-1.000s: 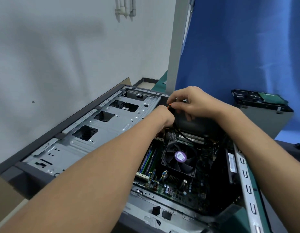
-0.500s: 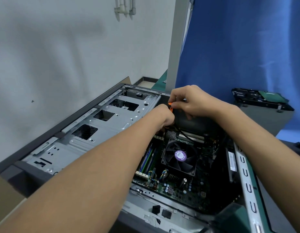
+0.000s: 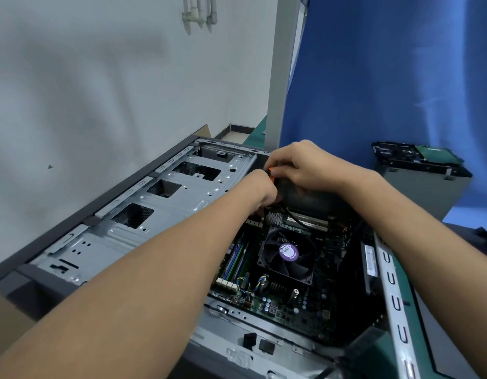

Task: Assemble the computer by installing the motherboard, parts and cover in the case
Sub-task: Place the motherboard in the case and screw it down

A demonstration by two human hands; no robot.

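The open computer case (image 3: 160,214) lies on its side with the motherboard (image 3: 286,294) inside; a black CPU fan (image 3: 287,254) with a purple label sits on the board. At the case's far end my right hand (image 3: 305,166) pinches an orange-tipped cable (image 3: 272,169) above a dark rounded part (image 3: 313,198). My left hand (image 3: 260,190) reaches down beside it with fingers curled out of sight at the cable's lower run. A black cable (image 3: 294,218) trails from there over the board.
A second grey case with a drive and green board on top (image 3: 417,162) stands at the right against a blue curtain (image 3: 387,77). A white wall runs along the left. The case's rear metal edge (image 3: 392,291) lies under my right forearm.
My right hand has lifted slightly and shifted a little toward the far end of the case with the orange-tipped cable. My left hand has stayed almost still.
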